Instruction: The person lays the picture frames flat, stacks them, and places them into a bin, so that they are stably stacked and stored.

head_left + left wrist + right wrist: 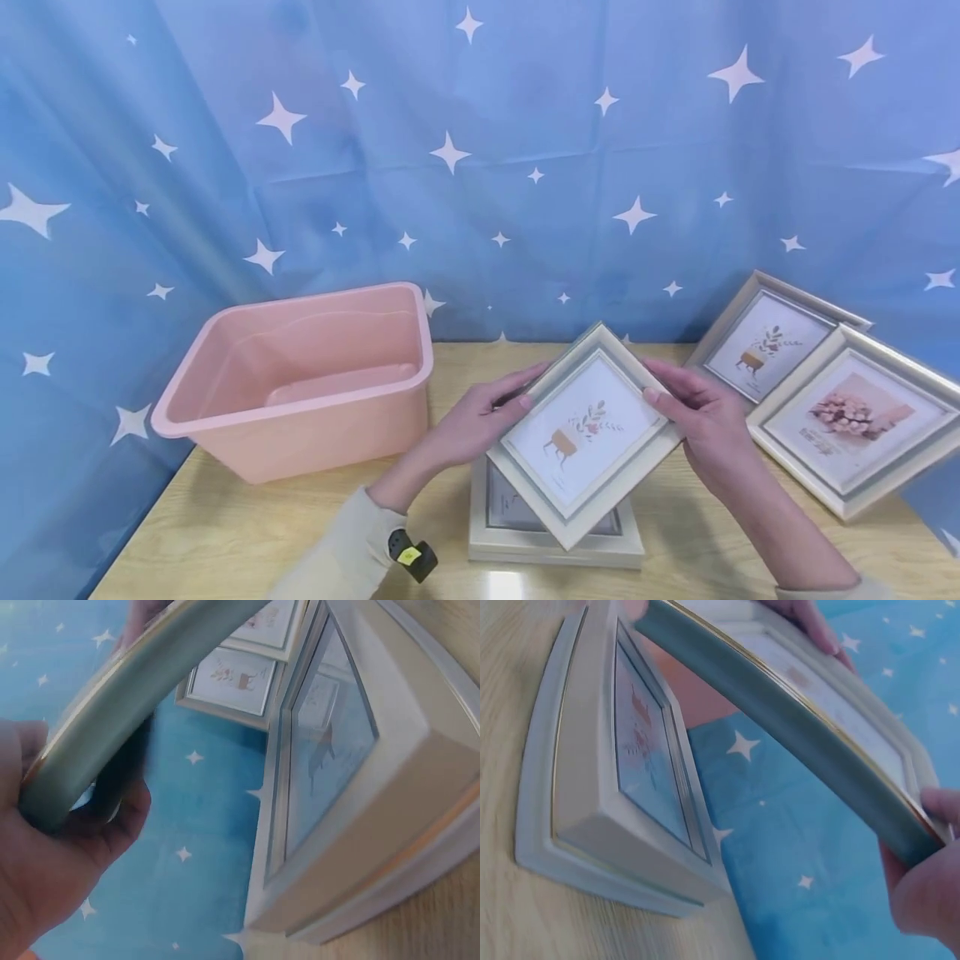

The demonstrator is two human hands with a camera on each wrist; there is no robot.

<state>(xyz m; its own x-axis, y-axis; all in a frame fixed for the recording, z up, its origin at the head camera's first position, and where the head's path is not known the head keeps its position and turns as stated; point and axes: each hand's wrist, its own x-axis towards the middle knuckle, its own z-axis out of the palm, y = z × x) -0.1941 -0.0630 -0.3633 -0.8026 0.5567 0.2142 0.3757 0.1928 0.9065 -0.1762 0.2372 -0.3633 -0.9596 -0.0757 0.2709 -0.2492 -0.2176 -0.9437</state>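
A cream picture frame (pixel 583 433) with a potted-plant print is held up and tilted, one corner pointing down. My left hand (pixel 480 417) grips its left corner, thumb on the front. At the right corner my right hand (pixel 701 421) pinches it, the thumb over the front edge and fingers behind. Beneath it lies a stack of picture frames (pixel 557 552), flat on the table and partly hidden. The left wrist view shows the edge of the held frame (pixel 112 727) in the hand, apart from the stacked frames (pixel 360 787). In the right wrist view the held frame (pixel 795 735) also hangs clear of the stack.
A pink plastic bin (pixel 315 433) stands on the wooden table (pixel 217 533) at the left, its inside bare. Two more frames lean at the right: a flower-photo frame (pixel 855 417) in front of a plant-print frame (pixel 765 346). A blue star-patterned cloth (pixel 525 108) hangs behind.
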